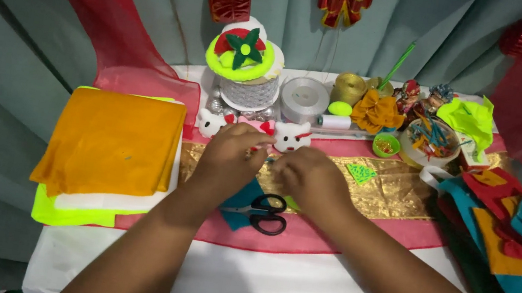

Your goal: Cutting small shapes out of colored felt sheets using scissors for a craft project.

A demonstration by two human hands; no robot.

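At the left edge of the worktop lies a stack of felt sheets, orange on top, white and neon yellow below; it reaches almost to the worktop's left side. In front of it the white cloth is bare down to the near edge.

The left hand and the right hand meet in the middle, over a gold fabric strip that runs across a pink cloth. The fingers of both hands are curled down and pressed together around something small between them; what they pinch is hidden, so I cannot tell it. Just below the hands lie black scissors on a teal felt piece, touching it, with the handles toward the right forearm.

Behind the hands, very near, stand white cat figures, then a decorated spool, a roll of silver ribbon and an orange bow.

At the right, a bowl of small items and a pile of teal, red and orange felt shapes fill the worktop to its right edge.
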